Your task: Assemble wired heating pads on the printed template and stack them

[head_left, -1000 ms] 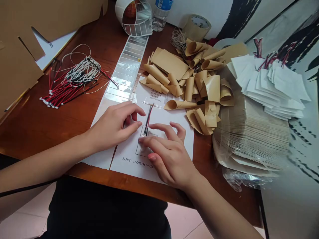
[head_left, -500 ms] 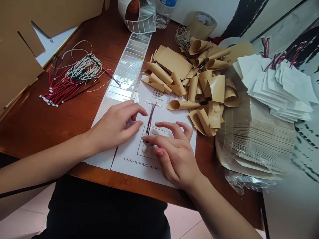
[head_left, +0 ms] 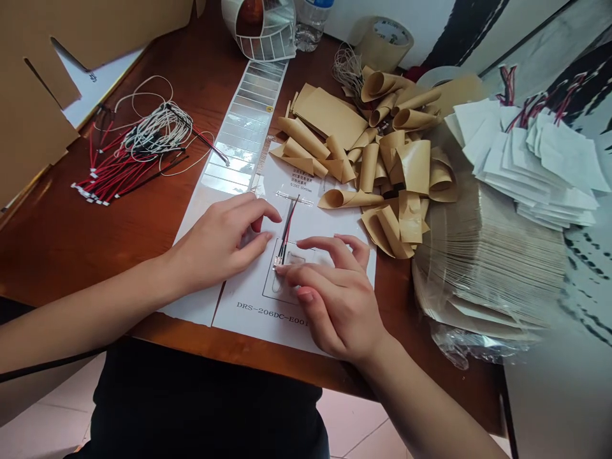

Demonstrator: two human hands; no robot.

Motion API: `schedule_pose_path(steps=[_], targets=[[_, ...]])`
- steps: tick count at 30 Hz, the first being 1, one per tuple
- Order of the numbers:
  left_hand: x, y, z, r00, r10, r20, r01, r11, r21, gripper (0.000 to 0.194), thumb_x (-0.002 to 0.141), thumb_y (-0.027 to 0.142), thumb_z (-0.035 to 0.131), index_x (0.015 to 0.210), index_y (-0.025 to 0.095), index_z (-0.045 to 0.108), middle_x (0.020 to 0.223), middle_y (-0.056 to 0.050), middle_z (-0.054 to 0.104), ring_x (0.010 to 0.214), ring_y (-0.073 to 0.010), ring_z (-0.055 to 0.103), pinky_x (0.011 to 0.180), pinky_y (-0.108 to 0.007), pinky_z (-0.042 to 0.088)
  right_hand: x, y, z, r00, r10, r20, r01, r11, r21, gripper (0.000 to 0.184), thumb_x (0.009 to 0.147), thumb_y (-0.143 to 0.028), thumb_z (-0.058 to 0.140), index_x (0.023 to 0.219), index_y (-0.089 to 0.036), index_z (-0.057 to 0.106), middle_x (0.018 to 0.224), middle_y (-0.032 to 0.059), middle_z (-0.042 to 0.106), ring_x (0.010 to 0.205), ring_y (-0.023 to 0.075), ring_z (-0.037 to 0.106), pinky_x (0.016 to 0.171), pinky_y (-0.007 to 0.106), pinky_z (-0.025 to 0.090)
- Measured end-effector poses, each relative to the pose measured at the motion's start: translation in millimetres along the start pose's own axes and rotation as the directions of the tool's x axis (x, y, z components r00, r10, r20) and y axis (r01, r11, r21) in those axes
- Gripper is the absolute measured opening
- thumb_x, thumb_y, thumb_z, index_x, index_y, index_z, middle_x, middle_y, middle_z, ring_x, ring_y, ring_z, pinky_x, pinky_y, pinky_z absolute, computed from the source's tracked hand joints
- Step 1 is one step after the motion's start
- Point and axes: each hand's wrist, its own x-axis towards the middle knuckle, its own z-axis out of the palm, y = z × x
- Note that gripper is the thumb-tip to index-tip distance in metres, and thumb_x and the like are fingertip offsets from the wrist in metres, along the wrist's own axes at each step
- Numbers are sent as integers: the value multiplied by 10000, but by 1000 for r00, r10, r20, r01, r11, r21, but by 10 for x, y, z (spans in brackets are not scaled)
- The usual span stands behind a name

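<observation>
A white printed sheet (head_left: pixel 258 319) lies on the table, with a rectangle outlined on it and "DRS-206DC-E001" printed below. Over the rectangle runs a red-and-black wire pair (head_left: pixel 287 229), and its lower end reaches a small clear film piece (head_left: pixel 291 261). My right hand (head_left: pixel 335 296) rests on the sheet, its index fingertip on the wire's lower end. My left hand (head_left: pixel 222 239) sits just left of the wire, curved fingertips on the sheet, holding nothing. Under my right fingers, part of the rectangle is hidden.
On the wooden table (head_left: pixel 62 255) lie red-and-black wires with white thread (head_left: pixel 129 153) at left, a silver label strip (head_left: pixel 243 124), curled tan backing paper (head_left: pixel 368 153), a large stack of tan sheets (head_left: pixel 492 255), white sheets with wires (head_left: pixel 540 153), and cardboard (head_left: pixel 29 83).
The view has shifted slightly. My right index fingertip has moved a little right along the wire's lower end, while my left hand has barely moved.
</observation>
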Motion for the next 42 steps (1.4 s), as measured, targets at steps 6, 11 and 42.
schedule_pose_path(steps=[6, 11, 42], targets=[[-4, -7, 19, 1000, 0, 21, 0, 1000, 7, 150, 947, 175, 607, 1082, 172, 673, 889, -4, 630, 790, -141, 599, 788, -282, 490, 8, 12, 3, 998, -55, 29, 56, 998, -38, 364, 1092, -300, 357, 863, -206, 623, 846, 23, 761, 1124, 283, 606, 1016, 481, 293], [-7, 2, 12, 1000, 0, 11, 0, 1000, -4, 179, 925, 136, 612, 1090, 178, 669, 890, -1, 634, 805, -141, 608, 801, -278, 500, 18, -5, 1, 996, -54, 67, 58, 996, -63, 401, 1113, -351, 329, 905, -228, 649, 900, 6, 783, 1128, 267, 596, 1012, 461, 286], [-14, -27, 20, 999, 7, 54, -7, 1000, -5, 184, 955, 218, 579, 1113, 185, 667, 926, -24, 639, 847, -167, 622, 791, -301, 497, 52, 30, 35, 992, 100, 84, -98, 995, -22, 429, 1118, -401, 282, 1034, -245, 672, 998, 18, 784, 1141, 258, 591, 1003, 469, 290]])
